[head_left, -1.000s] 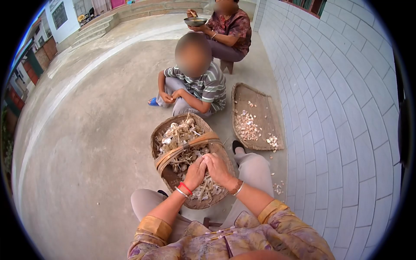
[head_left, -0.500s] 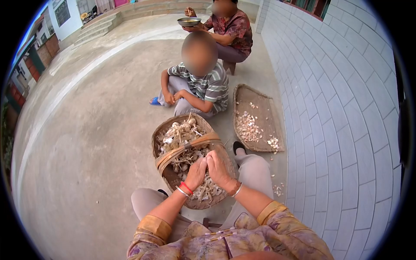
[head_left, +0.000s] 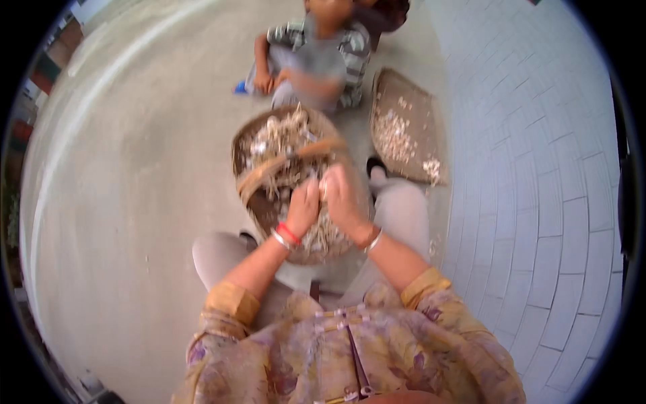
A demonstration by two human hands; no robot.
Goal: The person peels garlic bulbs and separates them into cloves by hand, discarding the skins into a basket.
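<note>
Now slightly parted above basket (head_left: 261, 207), versus earlier clasp, exposing pale piece (head_left: 324, 190); apparently pinching it in right hand (head_left: 344, 200), with left hand (head_left: 303, 207) curled close, hold unclear.

Woven oval basket (head_left: 237, 153): upright on ground (head_left: 148, 202); broad curved handle (head_left: 259, 176) arching across middle. Garlic bulbs (head_left: 274, 129) with dry stalks (head_left: 298, 118): heaped toward far end. Dry husks (head_left: 321, 240): loose at near end. Held piece (head_left: 324, 190): small, pale, blurred, mostly covered, positioned above basket.
</note>
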